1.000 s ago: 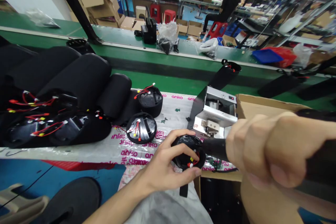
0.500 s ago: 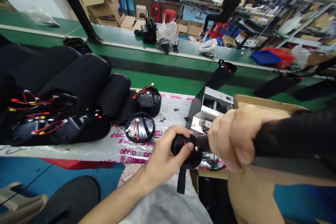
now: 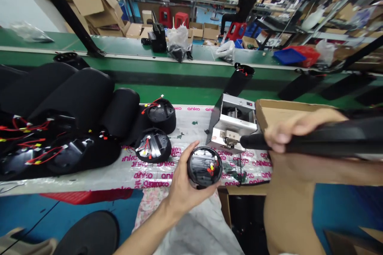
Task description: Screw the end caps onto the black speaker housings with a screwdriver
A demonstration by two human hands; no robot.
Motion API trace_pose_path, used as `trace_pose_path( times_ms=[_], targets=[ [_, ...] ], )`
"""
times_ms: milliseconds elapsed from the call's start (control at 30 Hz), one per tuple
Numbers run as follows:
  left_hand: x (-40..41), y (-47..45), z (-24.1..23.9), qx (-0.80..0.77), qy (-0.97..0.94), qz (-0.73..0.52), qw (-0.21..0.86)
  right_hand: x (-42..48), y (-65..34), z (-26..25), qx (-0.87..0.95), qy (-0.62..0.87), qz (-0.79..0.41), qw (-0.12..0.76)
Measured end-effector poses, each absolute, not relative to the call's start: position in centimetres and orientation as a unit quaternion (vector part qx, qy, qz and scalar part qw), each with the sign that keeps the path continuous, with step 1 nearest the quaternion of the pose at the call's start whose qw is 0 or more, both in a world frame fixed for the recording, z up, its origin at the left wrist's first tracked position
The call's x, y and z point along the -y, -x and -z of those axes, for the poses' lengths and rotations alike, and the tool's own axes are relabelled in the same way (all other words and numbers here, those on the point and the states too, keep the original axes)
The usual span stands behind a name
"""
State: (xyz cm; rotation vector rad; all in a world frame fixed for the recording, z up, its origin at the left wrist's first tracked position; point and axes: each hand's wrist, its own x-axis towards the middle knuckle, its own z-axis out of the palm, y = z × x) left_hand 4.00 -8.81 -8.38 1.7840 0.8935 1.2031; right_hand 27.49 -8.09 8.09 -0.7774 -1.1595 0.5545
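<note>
My left hand [image 3: 182, 185] is closed round a round black cap [image 3: 205, 166] with red and yellow wires on its face, held up in front of the table edge. My right hand [image 3: 295, 129] grips a long black tube [image 3: 323, 139] that runs off to the right. The tube's left end points at a small metal machine [image 3: 231, 125] and is apart from the cap. Two more round caps [image 3: 152, 145] with wires lie on the table beside black padded cylinders [image 3: 74, 99].
A printed plastic sheet [image 3: 149, 173] covers the table. An open cardboard box [image 3: 284, 107] stands right of the machine. Behind runs a green conveyor [image 3: 125, 48] with bags and black parts. A seated person [image 3: 242, 4] is far back among boxes and stools.
The cap has come off the tube's end and now sits alone in my left hand. My right hand has drawn the tube up and to the right.
</note>
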Motion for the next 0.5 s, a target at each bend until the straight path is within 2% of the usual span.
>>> trace_pose_path(
  times_ms=[133,233,400,500],
  targets=[
    [8.6,-4.1,9.5,-0.346,-0.702,-0.490,0.384,6.2,-27.5,-3.2,0.571,0.290,-0.222,0.735],
    [8.6,-4.2,10.8,-0.337,-0.688,-0.499,0.405,5.2,-27.5,-1.3,0.567,0.287,-0.231,0.737],
    [8.6,-4.5,12.2,-0.327,-0.671,-0.512,0.425,5.6,-28.3,-2.6,0.542,0.289,-0.391,0.686],
    [8.6,-4.6,12.2,-0.326,-0.676,-0.509,0.421,8.5,-30.1,-5.3,0.507,0.348,-0.422,0.666]
  ],
)
